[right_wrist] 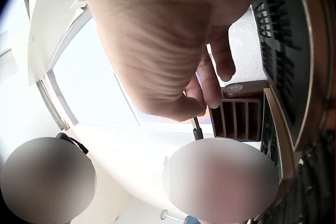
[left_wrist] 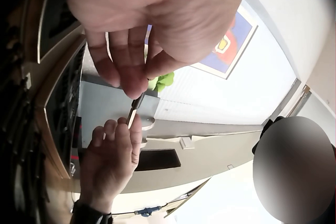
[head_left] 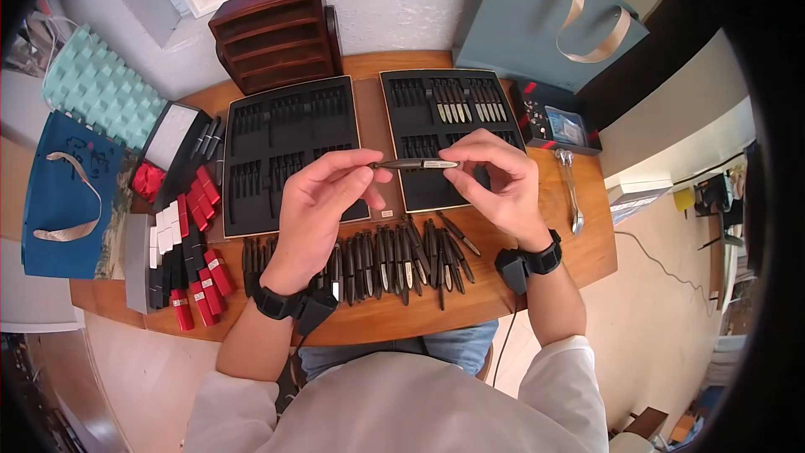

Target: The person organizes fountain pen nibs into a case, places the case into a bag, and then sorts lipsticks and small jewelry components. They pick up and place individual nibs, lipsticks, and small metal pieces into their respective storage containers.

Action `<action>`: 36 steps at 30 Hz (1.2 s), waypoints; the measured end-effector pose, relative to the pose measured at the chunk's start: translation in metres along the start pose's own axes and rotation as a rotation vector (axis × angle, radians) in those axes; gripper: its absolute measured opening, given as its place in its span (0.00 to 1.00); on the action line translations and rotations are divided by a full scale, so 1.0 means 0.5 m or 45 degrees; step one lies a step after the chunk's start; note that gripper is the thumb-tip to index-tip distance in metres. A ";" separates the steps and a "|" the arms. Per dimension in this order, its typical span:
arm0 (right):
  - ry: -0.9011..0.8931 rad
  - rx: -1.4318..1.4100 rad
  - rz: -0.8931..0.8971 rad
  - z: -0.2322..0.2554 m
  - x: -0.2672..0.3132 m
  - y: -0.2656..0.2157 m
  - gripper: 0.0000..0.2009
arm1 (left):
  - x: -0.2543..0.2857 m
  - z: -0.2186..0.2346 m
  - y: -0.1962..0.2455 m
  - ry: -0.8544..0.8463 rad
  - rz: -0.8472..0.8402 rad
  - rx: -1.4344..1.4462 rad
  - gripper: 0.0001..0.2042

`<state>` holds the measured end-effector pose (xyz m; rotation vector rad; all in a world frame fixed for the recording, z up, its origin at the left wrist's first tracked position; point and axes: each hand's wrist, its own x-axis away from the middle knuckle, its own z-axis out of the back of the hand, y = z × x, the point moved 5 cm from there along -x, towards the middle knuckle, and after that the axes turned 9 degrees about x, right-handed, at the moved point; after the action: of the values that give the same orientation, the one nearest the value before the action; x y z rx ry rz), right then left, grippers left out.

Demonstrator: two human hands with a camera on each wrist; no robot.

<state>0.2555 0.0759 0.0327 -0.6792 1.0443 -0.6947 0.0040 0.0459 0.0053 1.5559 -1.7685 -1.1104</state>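
Over the front of the trays, both hands hold one slim, dark, pen-like stick (head_left: 411, 164) level between them. My left hand (head_left: 323, 201) pinches its left end between thumb and fingers. The right hand (head_left: 499, 180) pinches the other end, beside a pale label. In the left wrist view the stick (left_wrist: 135, 109) runs from the left fingertips to the right hand (left_wrist: 110, 158). Below the hands lies a row of similar dark sticks (head_left: 394, 256) on the table. Behind are two black slotted trays; the right tray (head_left: 432, 130) has several labelled sticks in its upper slots, while the left tray (head_left: 289, 126) shows dark slots.
Red, white and black small boxes (head_left: 197, 210) pile up at the left, near a blue bag (head_left: 71, 193). A dark wooden rack (head_left: 272, 33) stands behind the trays. On the right are a grey gift bag (head_left: 537, 25), a small black box (head_left: 558, 117) and metal spoons (head_left: 572, 193).
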 end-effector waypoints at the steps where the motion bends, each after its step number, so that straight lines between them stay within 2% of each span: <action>1: -0.001 -0.009 0.003 0.001 0.000 0.001 0.17 | 0.000 0.000 0.000 -0.001 0.000 0.000 0.13; 27: -0.001 -0.087 -0.052 -0.001 0.005 0.017 0.17 | 0.000 0.002 -0.001 -0.043 -0.035 -0.002 0.14; 36: -0.070 -0.144 -0.115 -0.006 0.006 0.012 0.11 | -0.002 0.002 0.004 0.026 -0.055 -0.014 0.12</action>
<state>0.2549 0.0766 0.0254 -0.8435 1.0129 -0.6949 0.0022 0.0470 0.0065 1.6006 -1.7199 -1.1186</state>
